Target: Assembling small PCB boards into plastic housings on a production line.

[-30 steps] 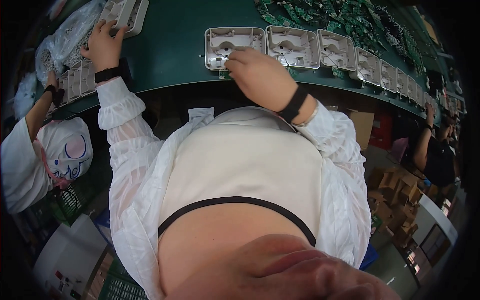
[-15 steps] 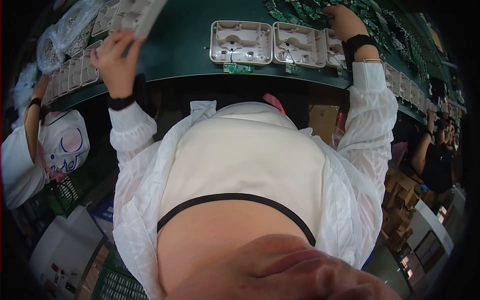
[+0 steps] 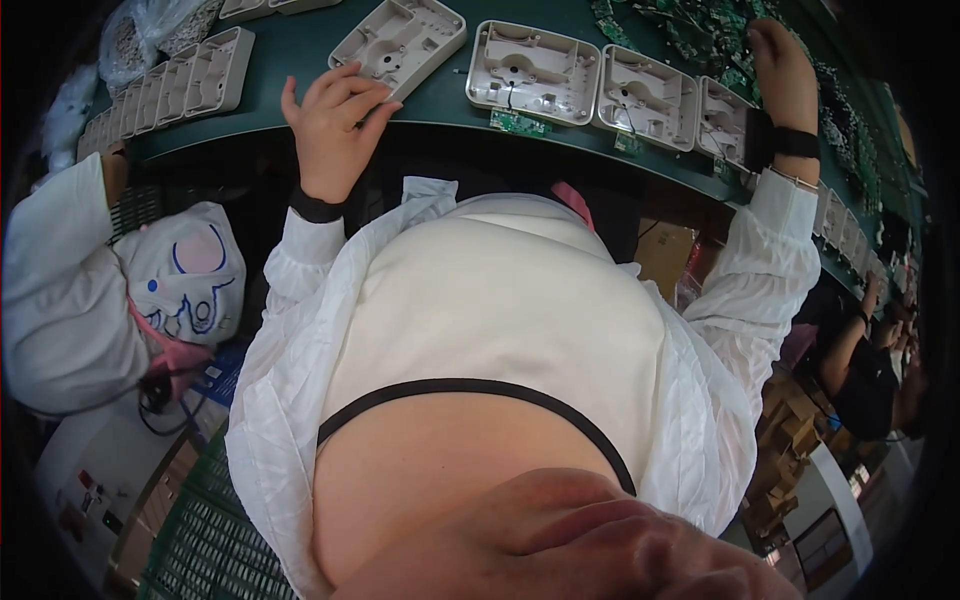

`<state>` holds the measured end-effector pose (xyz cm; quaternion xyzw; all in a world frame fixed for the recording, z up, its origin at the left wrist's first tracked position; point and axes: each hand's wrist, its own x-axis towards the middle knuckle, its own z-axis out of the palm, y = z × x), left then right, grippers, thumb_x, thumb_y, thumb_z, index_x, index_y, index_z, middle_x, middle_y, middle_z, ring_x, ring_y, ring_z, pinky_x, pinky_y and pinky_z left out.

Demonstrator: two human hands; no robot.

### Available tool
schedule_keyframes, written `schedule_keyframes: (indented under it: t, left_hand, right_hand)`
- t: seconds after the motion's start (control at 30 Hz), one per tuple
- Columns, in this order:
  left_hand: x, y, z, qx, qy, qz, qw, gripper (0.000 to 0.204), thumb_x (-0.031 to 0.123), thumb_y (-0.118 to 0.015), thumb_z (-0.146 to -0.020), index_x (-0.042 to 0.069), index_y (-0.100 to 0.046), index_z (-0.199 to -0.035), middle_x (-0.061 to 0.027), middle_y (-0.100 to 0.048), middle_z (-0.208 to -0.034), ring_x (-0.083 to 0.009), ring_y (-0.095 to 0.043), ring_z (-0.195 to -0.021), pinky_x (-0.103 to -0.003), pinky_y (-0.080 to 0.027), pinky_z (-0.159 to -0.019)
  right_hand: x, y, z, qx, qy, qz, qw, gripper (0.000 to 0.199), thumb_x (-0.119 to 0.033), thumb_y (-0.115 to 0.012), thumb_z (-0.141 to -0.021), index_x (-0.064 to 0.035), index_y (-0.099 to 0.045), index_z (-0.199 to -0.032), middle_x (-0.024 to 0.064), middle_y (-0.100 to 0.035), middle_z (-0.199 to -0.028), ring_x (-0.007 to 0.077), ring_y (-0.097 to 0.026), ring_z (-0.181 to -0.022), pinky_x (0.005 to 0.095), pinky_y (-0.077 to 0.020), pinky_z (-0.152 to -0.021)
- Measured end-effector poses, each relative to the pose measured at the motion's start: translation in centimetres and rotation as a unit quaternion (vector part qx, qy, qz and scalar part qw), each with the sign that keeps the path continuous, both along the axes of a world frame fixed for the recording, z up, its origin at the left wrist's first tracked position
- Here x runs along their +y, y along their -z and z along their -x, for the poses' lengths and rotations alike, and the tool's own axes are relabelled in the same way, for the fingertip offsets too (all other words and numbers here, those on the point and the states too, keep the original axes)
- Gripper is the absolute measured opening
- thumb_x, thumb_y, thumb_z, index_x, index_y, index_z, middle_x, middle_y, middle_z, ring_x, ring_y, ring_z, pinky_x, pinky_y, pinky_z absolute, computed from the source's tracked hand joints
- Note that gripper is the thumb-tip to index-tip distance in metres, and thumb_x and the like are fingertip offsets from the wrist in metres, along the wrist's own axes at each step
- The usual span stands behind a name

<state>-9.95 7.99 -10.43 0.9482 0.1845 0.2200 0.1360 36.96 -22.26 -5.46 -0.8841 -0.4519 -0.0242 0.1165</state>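
Left hand [image 3: 340,115] at the near side of an angled white casing [image 3: 400,45], fingers curled along its wall and thumb spread by its near corner; whether they pinch it or merely touch it cannot be told. The casing lies open side up on the green table [image 3: 290,85], left of the row and near the front edge. Right hand [image 3: 785,65] is at the heap of green circuit boards [image 3: 690,35], fingertips turned away; whether they hold a board cannot be told. Risks, as judged: a pull toward the body could tip the casing's near corner over the table edge; a push rightward could strike the small dark stub [image 3: 460,71] on the first row casing [image 3: 533,70]. That casing's board [image 3: 518,123] sits outside its near wall, at the table edge, with a thin wire running to it, so a snagged sleeve might strain the joint. The boards lie tangled; lifting one could drag neighbours along. The right wrist, close over the third casing [image 3: 722,115], might nudge it.
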Motion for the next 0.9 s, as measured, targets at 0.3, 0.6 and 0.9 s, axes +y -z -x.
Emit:
schedule_keyframes:
  t: [0.3,0.6,0.9]
  left_hand:
    - [0.2,0.0,-0.7,-0.035,-0.021,0.089,0.995,0.080,0.032,-0.094,-0.072,0.008,-0.056,-0.138,-0.0219,-0.056,-0.140,-0.0393,-0.057,-0.128,-0.049,-0.040,-0.111]
    - [2.1,2.9,-3.8,-0.015,-0.076,0.261,0.962,0.119,0.038,-0.099,-0.064,-0.006,-0.032,-0.152,-0.0276,-0.052,-0.143,-0.0399,-0.055,-0.131,-0.044,-0.047,-0.109]
    - [4.8,4.2,-5.6,-0.022,-0.073,0.254,0.964,0.115,0.039,-0.100,-0.059,-0.003,-0.041,-0.149,-0.0237,-0.054,-0.141,-0.0345,-0.058,-0.127,-0.040,-0.049,-0.106]
  right_hand:
    - [0.9,-1.1,2.6,0.553,0.230,-0.382,0.704,0.014,-0.008,-0.059,-0.104,-0.0022,-0.069,-0.112,0.0101,-0.073,-0.100,0.0220,-0.072,-0.093,0.0328,-0.0565,-0.075]
    - [1.0,5.8,3.9,0.753,0.371,-0.489,0.236,0.014,-0.009,-0.065,-0.102,-0.0009,-0.071,-0.112,0.0104,-0.073,-0.100,0.0189,-0.071,-0.088,0.0250,-0.0569,-0.069]
    - [5.9,0.2,7.4,0.724,0.156,-0.610,0.283,0.015,-0.014,-0.065,-0.102,-0.0093,-0.075,-0.112,0.0071,-0.075,-0.097,0.0246,-0.072,-0.085,0.0339,-0.0580,-0.071]
